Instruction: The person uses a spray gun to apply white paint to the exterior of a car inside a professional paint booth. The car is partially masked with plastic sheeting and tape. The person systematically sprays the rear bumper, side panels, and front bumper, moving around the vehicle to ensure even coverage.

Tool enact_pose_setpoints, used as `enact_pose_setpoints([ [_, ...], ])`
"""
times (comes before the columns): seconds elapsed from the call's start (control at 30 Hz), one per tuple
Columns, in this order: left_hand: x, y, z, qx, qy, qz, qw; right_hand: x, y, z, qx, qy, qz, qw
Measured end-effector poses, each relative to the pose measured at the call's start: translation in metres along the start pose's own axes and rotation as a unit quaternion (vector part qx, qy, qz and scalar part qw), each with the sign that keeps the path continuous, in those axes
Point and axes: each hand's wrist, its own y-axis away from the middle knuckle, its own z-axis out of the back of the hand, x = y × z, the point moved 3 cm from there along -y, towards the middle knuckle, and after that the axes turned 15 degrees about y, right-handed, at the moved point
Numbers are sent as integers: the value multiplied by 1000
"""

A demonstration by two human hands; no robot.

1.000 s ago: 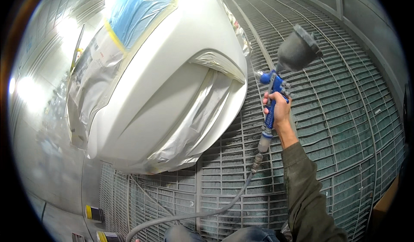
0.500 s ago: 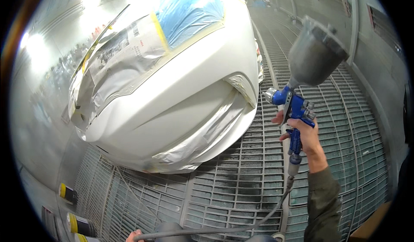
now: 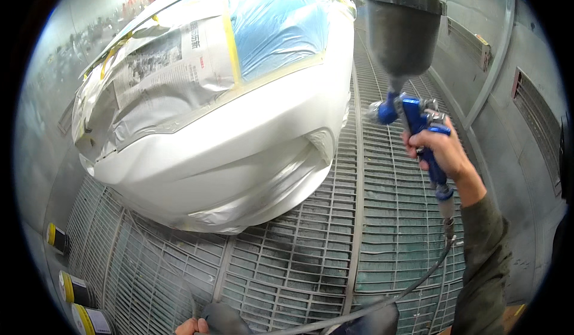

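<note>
My right hand (image 3: 439, 147) is wrapped round the grip of a blue spray gun (image 3: 409, 112), fingers at the trigger side. A dark grey paint cup (image 3: 400, 33) stands upright on top, and the silver nozzle points left towards a white car bumper (image 3: 239, 161), apart from it. From the gun's base an air hose (image 3: 412, 286) curves down and left. My left hand (image 3: 191, 326), cut off by the lower edge, is closed round the hose. Newspaper (image 3: 173, 66) and blue plastic film (image 3: 278, 30), edged with yellow tape, cover the car above the bumper.
Metal floor grating (image 3: 299, 251) runs under and around the car. Several dark cans with yellow bands, one a can (image 3: 76, 288), stand at the lower left. A grey wall (image 3: 532, 120) with vents rises on the right. My knees show at the bottom.
The spray gun and my right hand have moved up relative to the car, and the cup now sits more upright. The view has shifted, so the bumper appears further left. Both grips persist.
</note>
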Motion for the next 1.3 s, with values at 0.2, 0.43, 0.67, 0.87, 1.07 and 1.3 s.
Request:
enact_pose_setpoints([
  [0.2, 12, 29, 24, -103, -28, -91, 990, 30, -24, 71, -90, 81, -24, 992],
  [0.43, 112, 127, 99, -87, -131, -156, 975, 110, -18, -1, 126, -34, 19, 991],
  [0.67, 26, 81, 59, -216, -299, -232, 900, 202, -40, -81, 331, -106, 110, 931],
  [0.87, 48, 92, 98, -108, -177, 28, 978, 214, -65, -73, 211, 35, 103, 972],
  [1.07, 20, 71, 61, -287, -321, -269, 862, 177, -82, -10, 96, 79, 38, 992],
  [1.3, 34, 78, 69, -196, -133, -331, 913, 134, -109, 65, 35, 134, -2, 990],
])
